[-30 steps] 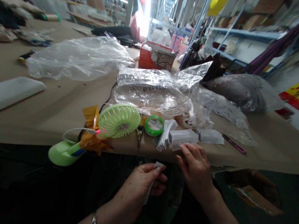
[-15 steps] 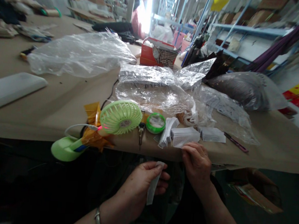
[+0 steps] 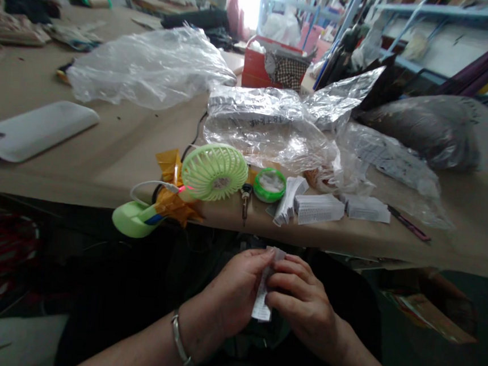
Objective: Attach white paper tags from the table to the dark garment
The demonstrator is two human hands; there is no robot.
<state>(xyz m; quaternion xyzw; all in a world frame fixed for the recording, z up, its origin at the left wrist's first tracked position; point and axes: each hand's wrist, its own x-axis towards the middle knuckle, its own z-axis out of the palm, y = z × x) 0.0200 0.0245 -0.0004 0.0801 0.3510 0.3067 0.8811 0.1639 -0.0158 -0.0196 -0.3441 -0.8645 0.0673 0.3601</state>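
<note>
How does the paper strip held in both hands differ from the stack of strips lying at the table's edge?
The held strip hangs upright below the table edge, pinched between the left hand and right hand; the stack of strips lies flat on the table, untouched. The held strip looks like a single thin piece or very few; the stack is a thick bundle. Both are white paper; the stack's face shows rows of fine marks.
</note>
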